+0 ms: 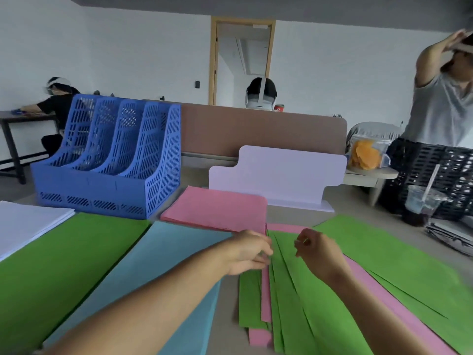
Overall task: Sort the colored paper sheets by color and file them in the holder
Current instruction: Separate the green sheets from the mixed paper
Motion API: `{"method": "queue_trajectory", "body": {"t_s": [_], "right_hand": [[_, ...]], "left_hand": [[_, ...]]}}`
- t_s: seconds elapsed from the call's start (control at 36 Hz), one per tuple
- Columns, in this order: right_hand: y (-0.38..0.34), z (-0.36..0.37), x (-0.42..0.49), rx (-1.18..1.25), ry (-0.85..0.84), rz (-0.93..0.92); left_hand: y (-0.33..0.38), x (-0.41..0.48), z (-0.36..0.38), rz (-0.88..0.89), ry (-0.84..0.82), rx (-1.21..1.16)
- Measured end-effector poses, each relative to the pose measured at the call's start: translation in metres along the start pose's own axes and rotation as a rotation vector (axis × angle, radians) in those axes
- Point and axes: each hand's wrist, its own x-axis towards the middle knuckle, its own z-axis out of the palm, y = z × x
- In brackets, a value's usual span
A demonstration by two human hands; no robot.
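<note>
The table (230, 303) in front of me is covered in paper; at the far left stands the blue holder (110, 160), its four slots bare of paper as far as I can see. A green stack (64, 257) lies at my left, a light blue stack (158, 265) beside it, a white stack (28, 221) at the far left edge; the pink stack (217, 208) sits just before the holder. The mixed green and pink sheets (320, 298) fan out under my hands (blurred here). My left hand (249, 253) pinches a pink sheet's edge; my right hand (318, 252) hovers with fingers loosely curled, holding nothing.
</note>
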Motion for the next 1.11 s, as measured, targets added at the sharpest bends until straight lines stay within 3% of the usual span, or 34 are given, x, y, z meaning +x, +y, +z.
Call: {"method": "queue_trajectory", "body": {"t_s": [0.11, 0.25, 0.42, 0.56, 0.69, 0.83, 0.97, 1.06, 1.11], "right_hand": [[0.037, -0.007, -0.002, -0.235, 0.113, 0.021], [0.059, -0.003, -0.002, -0.262, -0.091, 0.322], [0.047, 0.003, -0.007, -0.476, 0.046, 0.165], [0.059, 0.002, -0.003, -0.392, 0.004, 0.203], [0.077, -0.004, 0.004, -0.352, -0.087, 0.246], [0.064, -0.007, 0.002, -0.484, 0.036, 0.124], [0.054, -0.006, -0.002, -0.64, 0.088, -0.006], [0.059, -0.003, -0.001, -0.436, 0.257, 0.04], [0.065, -0.003, 0.001, -0.089, 0.376, 0.136]], "left_hand": [[-0.004, 0.026, 0.011, -0.039, 0.069, -0.148], [0.001, 0.034, 0.013, -0.083, 0.043, -0.276], [0.006, 0.042, 0.015, -0.116, -0.032, -0.258], [0.006, 0.05, 0.01, -0.106, -0.048, -0.292], [-0.011, 0.062, 0.002, 0.011, 0.026, -0.343], [-0.017, 0.065, -0.005, 0.123, 0.082, -0.333], [-0.014, 0.064, -0.004, 0.116, 0.154, -0.374], [-0.009, 0.061, -0.002, 0.088, 0.164, -0.422], [-0.007, 0.059, -0.001, 0.067, 0.153, -0.445]]}}
